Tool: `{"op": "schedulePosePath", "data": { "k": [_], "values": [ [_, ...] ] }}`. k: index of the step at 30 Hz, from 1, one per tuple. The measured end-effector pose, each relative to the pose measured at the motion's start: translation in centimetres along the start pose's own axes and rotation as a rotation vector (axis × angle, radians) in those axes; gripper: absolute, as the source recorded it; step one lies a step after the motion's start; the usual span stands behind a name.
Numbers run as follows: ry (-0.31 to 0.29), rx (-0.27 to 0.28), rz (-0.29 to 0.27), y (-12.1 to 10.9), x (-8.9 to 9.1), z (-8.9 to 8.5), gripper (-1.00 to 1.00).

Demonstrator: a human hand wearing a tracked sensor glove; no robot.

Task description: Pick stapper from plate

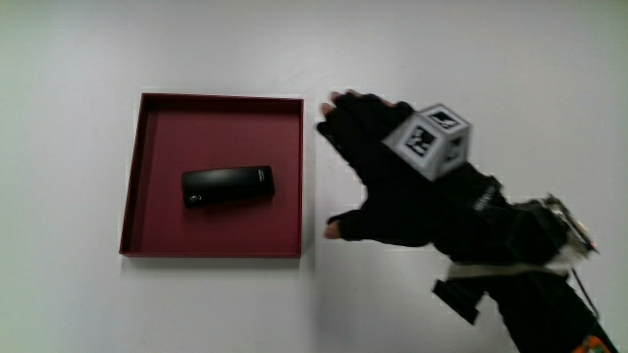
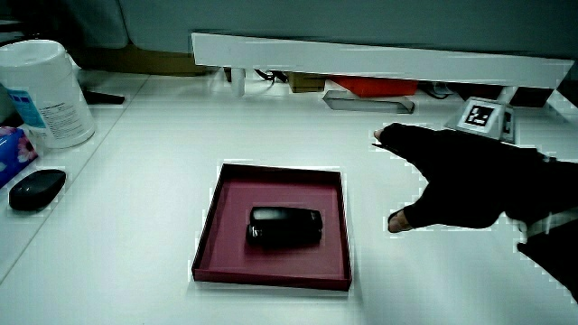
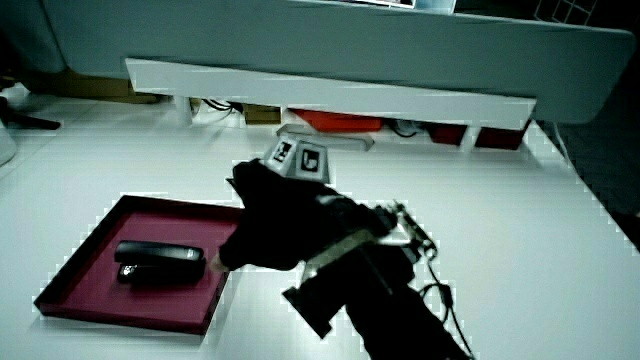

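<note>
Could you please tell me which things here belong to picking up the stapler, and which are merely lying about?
Part of the job: stapler, red tray holding it, the hand beside the tray.

Lying about: white tub, black mouse.

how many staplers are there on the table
1. The black stapler lies in the middle of the dark red square plate, untouched. The hand is beside the plate, fingers spread, holding nothing. No other stapler shows in any view.
</note>
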Motion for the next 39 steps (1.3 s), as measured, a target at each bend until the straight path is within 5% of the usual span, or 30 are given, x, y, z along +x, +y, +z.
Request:
{"op": "schedulePosePath", "data": {
  "k": [1,3,4,5,25,36,39],
  "values": [
    [-0.041,0.030,0.004,0.8,0.2,-0.1,0.00],
    [-0.026,0.025,0.023,1.5,-0.4,-0.1,0.00],
    [0.064,-0.075,-0.021,2.1,-0.2,-0.5,0.00],
    [-0.017,0.007,0.016,2.5,-0.4,-0.5,0.00],
    [0.060,-0.079,-0.028,9.2,0.4,-5.1,0.00],
    [0.084,-0.032,-0.007,9.9,0.7,-6.0,0.00],
    [0.074,0.005,-0.013,10.0,1.0,-6.1,0.15]
  ]
}}
